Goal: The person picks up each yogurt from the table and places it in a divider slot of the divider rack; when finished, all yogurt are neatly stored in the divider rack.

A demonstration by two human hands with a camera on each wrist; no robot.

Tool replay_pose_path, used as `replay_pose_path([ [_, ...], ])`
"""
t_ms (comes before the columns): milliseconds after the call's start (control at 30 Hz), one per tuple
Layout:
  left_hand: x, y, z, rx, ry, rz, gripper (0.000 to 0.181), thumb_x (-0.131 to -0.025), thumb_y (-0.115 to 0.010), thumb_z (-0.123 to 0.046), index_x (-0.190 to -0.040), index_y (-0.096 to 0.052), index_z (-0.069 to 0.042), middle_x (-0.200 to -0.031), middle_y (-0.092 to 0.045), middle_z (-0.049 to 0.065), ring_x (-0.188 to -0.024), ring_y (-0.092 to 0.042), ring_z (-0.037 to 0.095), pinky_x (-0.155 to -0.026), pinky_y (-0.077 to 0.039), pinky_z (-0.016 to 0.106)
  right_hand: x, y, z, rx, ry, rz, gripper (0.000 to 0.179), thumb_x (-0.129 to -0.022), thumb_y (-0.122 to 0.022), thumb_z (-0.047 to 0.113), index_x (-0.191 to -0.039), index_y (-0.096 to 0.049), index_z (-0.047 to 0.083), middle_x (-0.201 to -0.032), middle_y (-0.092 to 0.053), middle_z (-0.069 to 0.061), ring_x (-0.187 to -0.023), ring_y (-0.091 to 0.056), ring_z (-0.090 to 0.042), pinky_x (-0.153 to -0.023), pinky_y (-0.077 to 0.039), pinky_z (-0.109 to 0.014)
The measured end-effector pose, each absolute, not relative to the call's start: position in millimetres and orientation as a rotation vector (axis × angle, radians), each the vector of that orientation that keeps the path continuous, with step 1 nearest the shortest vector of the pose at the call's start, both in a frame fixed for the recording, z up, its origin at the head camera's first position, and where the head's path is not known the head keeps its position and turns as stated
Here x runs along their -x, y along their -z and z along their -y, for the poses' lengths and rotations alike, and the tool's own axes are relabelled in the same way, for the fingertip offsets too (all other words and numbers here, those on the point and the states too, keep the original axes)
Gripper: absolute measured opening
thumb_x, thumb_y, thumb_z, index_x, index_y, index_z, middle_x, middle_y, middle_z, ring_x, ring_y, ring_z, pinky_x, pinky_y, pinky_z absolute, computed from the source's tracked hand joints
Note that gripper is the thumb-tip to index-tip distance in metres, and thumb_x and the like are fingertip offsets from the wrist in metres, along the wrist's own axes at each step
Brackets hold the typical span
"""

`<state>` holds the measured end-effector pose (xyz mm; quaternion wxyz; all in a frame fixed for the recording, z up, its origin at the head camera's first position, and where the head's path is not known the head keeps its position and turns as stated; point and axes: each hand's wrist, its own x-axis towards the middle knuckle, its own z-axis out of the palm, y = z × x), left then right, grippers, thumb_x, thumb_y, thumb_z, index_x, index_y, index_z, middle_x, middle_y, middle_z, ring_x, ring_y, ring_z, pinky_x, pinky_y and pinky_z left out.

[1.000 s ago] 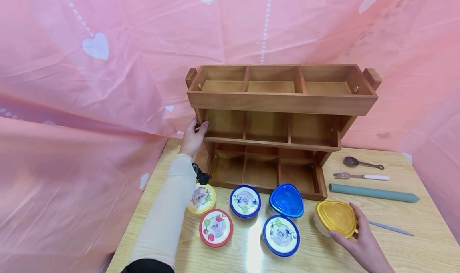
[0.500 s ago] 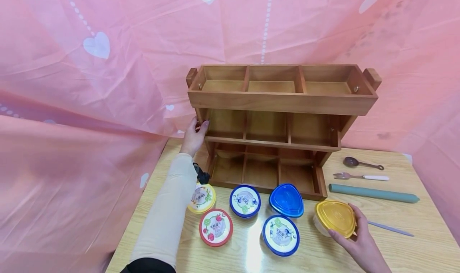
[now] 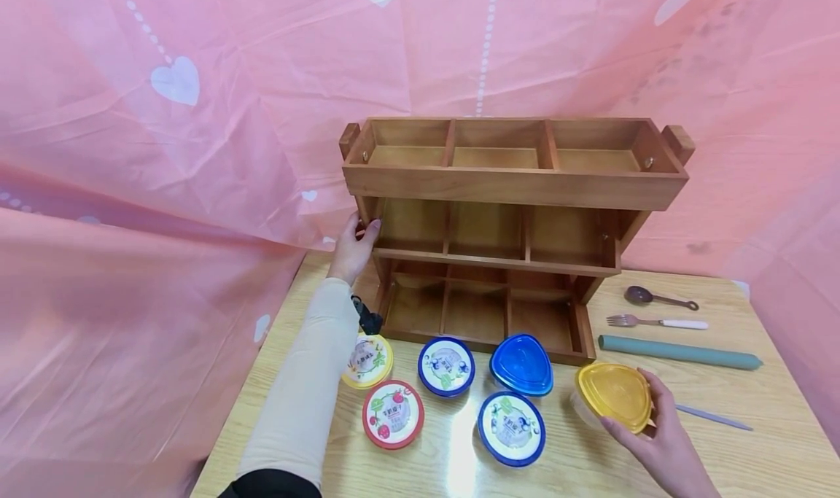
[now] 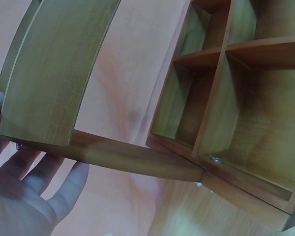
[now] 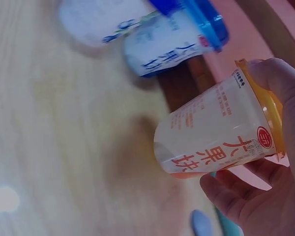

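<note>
A three-tier wooden rack [image 3: 512, 184] with compartments stands at the back of the table. My left hand [image 3: 355, 249] grips the left end of its middle tier. Seen in the left wrist view, the fingers [image 4: 69, 189] curl under a wooden side bar, and part of the thumb shows at the left edge. My right hand [image 3: 663, 440] holds a yogurt cup [image 5: 211, 132] by its yellow rounded-triangular lid [image 3: 615, 396], thumb on one side and fingers on the other. The cup is tilted, its shadow on the table beside it.
Before the rack stand a blue-lidded cup [image 3: 522, 364] and several round tubs, including a red-rimmed tub [image 3: 393, 415]. To the right lie a brown spoon [image 3: 656, 297], a fork [image 3: 656, 321], a green tube [image 3: 679, 352] and a thin purple stick [image 3: 715, 417].
</note>
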<state>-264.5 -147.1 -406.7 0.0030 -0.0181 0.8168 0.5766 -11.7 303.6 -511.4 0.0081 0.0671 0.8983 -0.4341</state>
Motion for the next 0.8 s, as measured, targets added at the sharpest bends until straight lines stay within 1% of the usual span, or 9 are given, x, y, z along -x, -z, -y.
replay_pose_path([
  [100,265,407,147,0.055,-1.824,-2.556,0.053,-0.103,-0.048,-0.044,-0.151,-0.034,-0.027,-0.152,-0.043,0.009,-0.137,-0.044,0.03,-0.112,-0.04,0.049,15,502,-303,-0.156,1.366,-2.873,0.093,-0.088,-0.075,0.016,-0.152,-0.01,-0.003,-0.133,-0.037,-0.024,-0.092,-0.038,0.022,-0.066,-0.047,-0.011],
  [200,265,406,147,0.069,-1.827,-2.551,0.053,-0.103,-0.048,-0.043,-0.151,-0.035,-0.027,-0.151,-0.043,0.009,-0.137,-0.044,0.029,-0.111,-0.041,0.049,19,492,-304,-0.112,1.381,-2.907,0.092,-0.088,-0.075,0.014,-0.153,-0.011,0.002,-0.13,-0.037,-0.016,-0.094,-0.04,0.019,-0.068,-0.044,-0.008],
  [333,267,406,148,0.075,-1.833,-2.549,0.053,-0.102,-0.049,-0.043,-0.151,-0.035,-0.027,-0.151,-0.044,0.009,-0.137,-0.045,0.029,-0.111,-0.041,0.049,26,480,-304,-0.05,1.429,-2.934,0.092,-0.087,-0.075,0.01,-0.154,-0.013,0.01,-0.13,-0.036,0.004,-0.099,-0.043,0.016,-0.072,-0.042,-0.006],
  [433,267,407,148,0.077,-1.84,-2.547,0.053,-0.102,-0.049,-0.043,-0.151,-0.036,-0.028,-0.15,-0.045,0.009,-0.136,-0.045,0.029,-0.111,-0.041,0.049,34,472,-304,-0.02,1.469,-2.947,0.092,-0.086,-0.075,0.008,-0.155,-0.015,0.014,-0.13,-0.033,0.012,-0.101,-0.044,0.015,-0.074,-0.042,-0.003],
  [533,267,408,148,0.084,-1.843,-2.549,0.053,-0.102,-0.049,-0.042,-0.151,-0.035,-0.028,-0.15,-0.045,0.009,-0.136,-0.045,0.029,-0.111,-0.042,0.048,44,466,-303,-0.004,1.502,-2.931,0.091,-0.087,-0.075,0.008,-0.156,-0.016,0.018,-0.135,-0.033,0.004,-0.104,-0.045,0.012,-0.075,-0.044,-0.004],
  [667,268,409,147,0.071,-1.848,-2.555,0.053,-0.102,-0.049,-0.042,-0.151,-0.035,-0.027,-0.149,-0.045,0.009,-0.135,-0.046,0.029,-0.111,-0.042,0.048,56,463,-300,0.016,1.533,-2.911,0.09,-0.087,-0.074,0.008,-0.156,-0.016,0.018,-0.137,-0.032,-0.008,-0.105,-0.045,0.009,-0.077,-0.045,-0.004],
  [733,268,410,147,0.064,-1.85,-2.549,0.053,-0.102,-0.049,-0.042,-0.151,-0.035,-0.027,-0.149,-0.045,0.01,-0.135,-0.045,0.029,-0.111,-0.042,0.048,61,463,-298,0.012,1.54,-2.901,0.091,-0.088,-0.074,0.009,-0.156,-0.014,0.017,-0.136,-0.033,-0.008,-0.105,-0.045,0.009,-0.077,-0.045,-0.004],
  [800,268,410,147,0.071,-1.847,-2.542,0.053,-0.102,-0.049,-0.043,-0.151,-0.035,-0.028,-0.15,-0.045,0.009,-0.136,-0.045,0.028,-0.111,-0.042,0.048,67,464,-297,0.002,1.555,-2.89,0.091,-0.088,-0.073,0.01,-0.156,-0.013,0.017,-0.135,-0.034,-0.004,-0.104,-0.046,0.01,-0.076,-0.046,-0.005],
])
